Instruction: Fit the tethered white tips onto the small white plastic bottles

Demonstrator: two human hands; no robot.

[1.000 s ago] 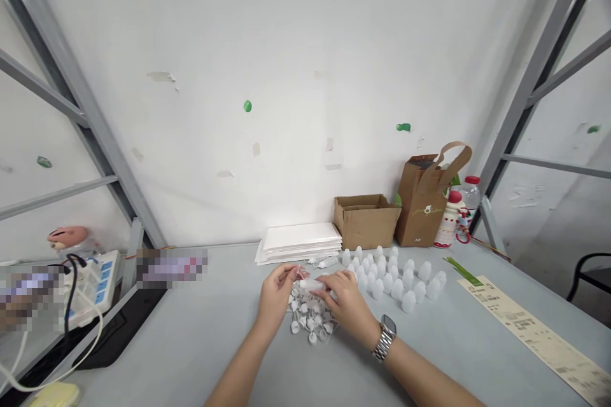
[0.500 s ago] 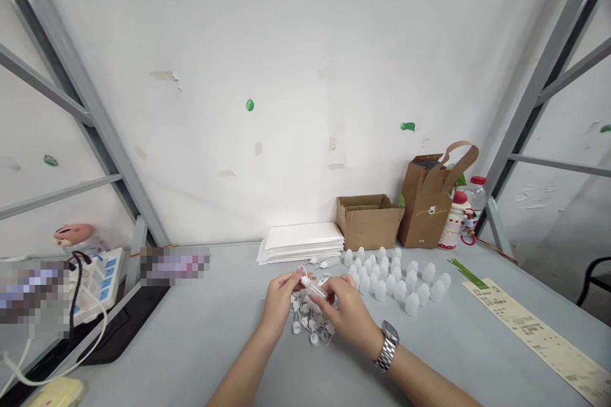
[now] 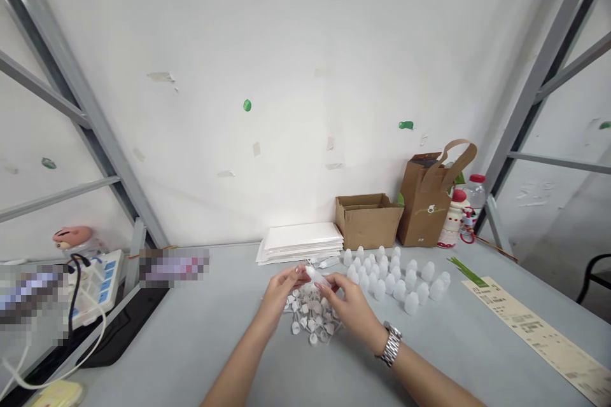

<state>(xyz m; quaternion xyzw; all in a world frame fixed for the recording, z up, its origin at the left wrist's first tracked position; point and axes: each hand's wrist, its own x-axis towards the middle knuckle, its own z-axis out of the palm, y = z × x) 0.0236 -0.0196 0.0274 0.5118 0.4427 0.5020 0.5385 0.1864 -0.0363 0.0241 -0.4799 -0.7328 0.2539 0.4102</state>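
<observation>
A small translucent plastic bottle [image 3: 318, 277] with a white cap end is held tilted between my two hands, above the table. The fingertips of my left hand [image 3: 280, 292] pinch at its white upper end. My right hand [image 3: 352, 306], with a metal watch on the wrist, grips the lower body between thumb and fingers. Right below the hands lies a loose pile of small white caps [image 3: 312, 320]. A few slim capped bottles [image 3: 328, 262] lie just behind the hands. Several translucent bottles [image 3: 382, 272] stand in a group to the right.
Behind the hands lie a stack of white sheets [image 3: 300, 238], an open cardboard box [image 3: 368, 224] and a brown paper bag [image 3: 424, 213]. A long printed paper strip [image 3: 534, 334] lies at right. At left are a black mat [image 3: 126, 324] and a power strip [image 3: 109, 283] with cables.
Both hands have lifted slightly with the bottle and moved a little away from me. The left fingers now cover more of its white end. The pile beneath shows more.
</observation>
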